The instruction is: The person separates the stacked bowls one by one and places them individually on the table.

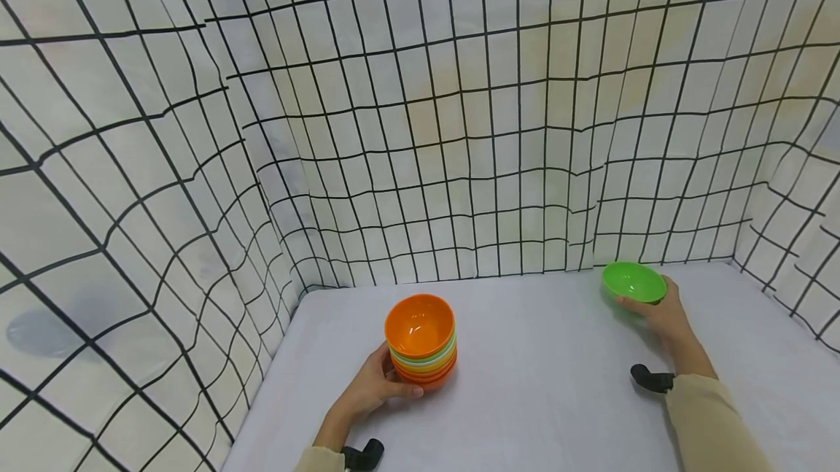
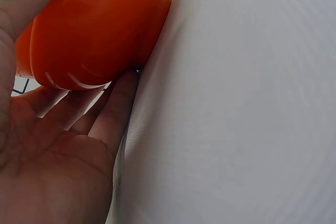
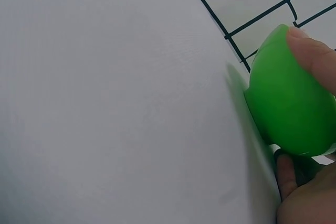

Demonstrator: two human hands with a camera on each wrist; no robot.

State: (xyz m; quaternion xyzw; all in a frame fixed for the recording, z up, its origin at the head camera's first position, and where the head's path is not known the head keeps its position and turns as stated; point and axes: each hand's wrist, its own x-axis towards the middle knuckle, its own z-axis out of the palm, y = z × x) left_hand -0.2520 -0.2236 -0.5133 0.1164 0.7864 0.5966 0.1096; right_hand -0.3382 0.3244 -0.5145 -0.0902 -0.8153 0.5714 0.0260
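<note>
One stack of glossy round bowls (image 1: 420, 327), orange uppermost, stood gripped by left hand (image 1: 375, 387); right hand (image 1: 666, 315) held one glossy green bowl (image 1: 633, 282) near far edge of white table (image 1: 531, 384), broad surface between.

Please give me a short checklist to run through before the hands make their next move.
1. Left hand holding the bowl stack: ok, thumb and fingers around its lower part.
2. Right hand holding the green bowl: ok, thumb on the near side.
3. Top orange bowl empty: ok, bare inside.
4. Green bowl empty: ok, bare inside.
5. Green bowl apart from the stack: ok, well to its right.
6. Green bowl's weight off the table: cannot tell.
</note>
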